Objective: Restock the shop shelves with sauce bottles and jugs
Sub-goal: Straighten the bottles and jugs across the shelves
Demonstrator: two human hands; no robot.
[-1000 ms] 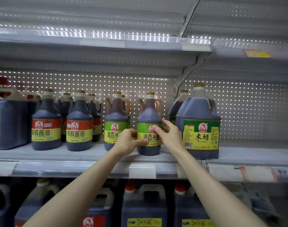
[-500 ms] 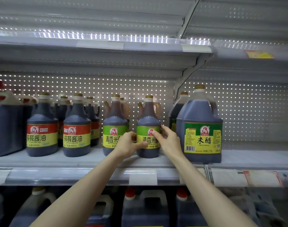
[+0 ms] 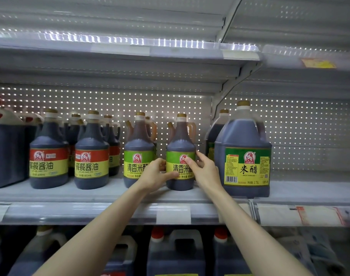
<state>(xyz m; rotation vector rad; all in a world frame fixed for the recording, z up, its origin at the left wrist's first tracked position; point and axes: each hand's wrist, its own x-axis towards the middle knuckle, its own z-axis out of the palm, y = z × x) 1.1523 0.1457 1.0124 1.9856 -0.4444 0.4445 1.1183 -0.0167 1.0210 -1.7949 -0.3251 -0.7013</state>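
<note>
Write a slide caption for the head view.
Left hand and right hand hold a green-labelled bottle upright on the shelf, beside a large jug.

Both arms stretch forward, left hand [image 3: 156, 173] and right hand [image 3: 206, 172] curled inward, gripping.

- grey metal upper shelf [image 3: 170, 51] ran across the top, with a row of bright glints along its front edge.
- perforated back panel [image 3: 170, 104] stood behind, its holes lit as white dots.
- upright post [image 3: 214, 105] split the left bay from the right.
- middle shelf [image 3: 309, 190] carried a clear price strip [image 3: 90, 213] with a blank white tag [image 3: 173, 214].
- yellow tag [image 3: 317, 63] sat on the upper edge, right bay; print blurred.
</note>
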